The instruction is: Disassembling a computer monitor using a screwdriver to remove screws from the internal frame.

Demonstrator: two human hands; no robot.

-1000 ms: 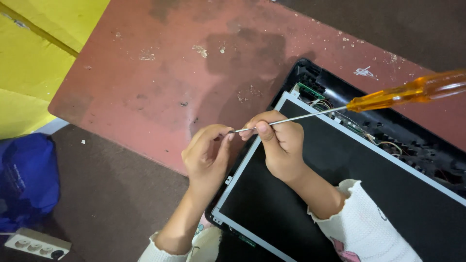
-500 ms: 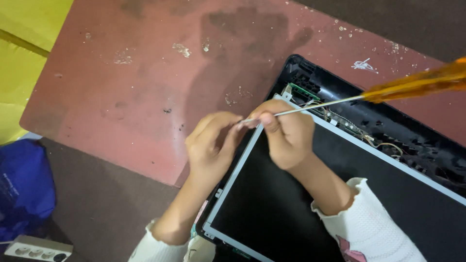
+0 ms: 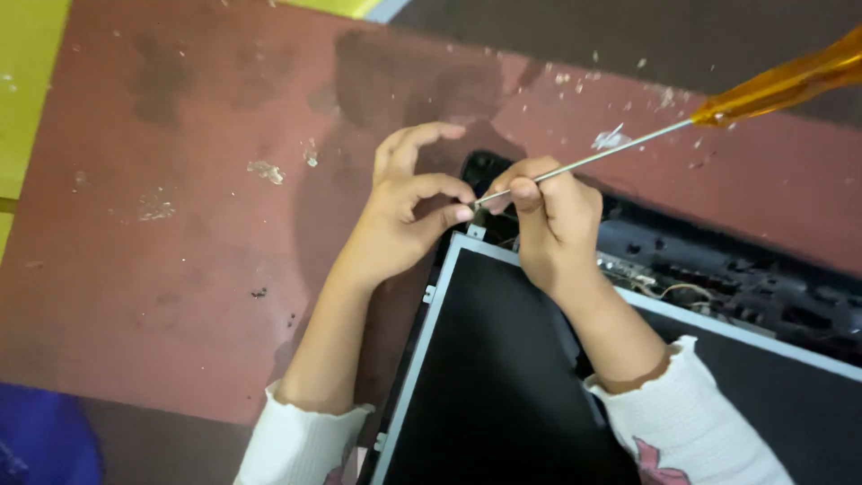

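Amber-handled screwdriver (image 3: 718, 110) pinched by both hands; tip at screen panel (image 3: 503, 377) corner.

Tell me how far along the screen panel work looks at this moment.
Done: the front bezel looks to be off, since the screen panel shows its bare metal frame and brackets inside the black lid shell. In hand: the right hand grips the shaft of the orange-handled screwdriver, its tip at the panel's top corner by the left hand. Left: the panel sits in the shell.
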